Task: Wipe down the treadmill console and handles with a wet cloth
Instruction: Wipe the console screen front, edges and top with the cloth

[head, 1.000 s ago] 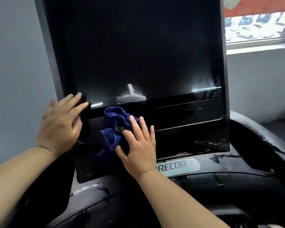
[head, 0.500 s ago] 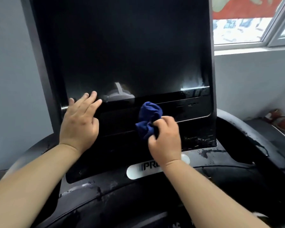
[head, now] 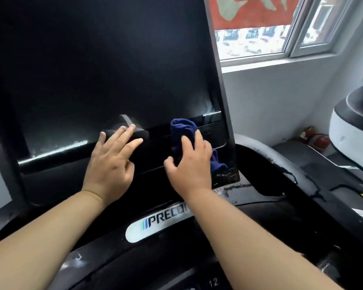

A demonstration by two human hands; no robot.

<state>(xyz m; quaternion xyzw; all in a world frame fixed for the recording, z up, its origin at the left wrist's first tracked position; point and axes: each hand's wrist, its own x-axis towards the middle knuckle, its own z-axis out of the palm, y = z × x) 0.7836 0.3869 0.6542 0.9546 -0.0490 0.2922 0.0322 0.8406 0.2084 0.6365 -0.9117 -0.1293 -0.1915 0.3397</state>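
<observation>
Cloth: dark blue cloth (head: 183, 127), bunched into a soft wad, pressed vs the lower right of the console face, just left of its right edge; a tail of it hangs out below the palm.
Cloth feel: likely light, limp, damp; no stiff part, so best taken as a bundle w/ fingers over the top and thumb under.
Right hand (head: 190, 164): closed round the cloth, knuckles toward the viewer.
Left hand (head: 111, 162): fingers spread flat on the console, left of the cloth, holding nothing; hands are apart, a dark gap btwn them.
Console (head: 105, 59): tall, glossy black panel, upright w/ a slight lean; looks hard, slick, prob. smear-prone; streaks show near the lower ledge.
Logo plate (head: 157, 223): pale oval below the panel, nearer the viewer.
Handles: curved dark handrail (head: 281, 162) at right, scuffed, untouched by either hand.
Far right: window (head: 260, 40), grey wall.
</observation>
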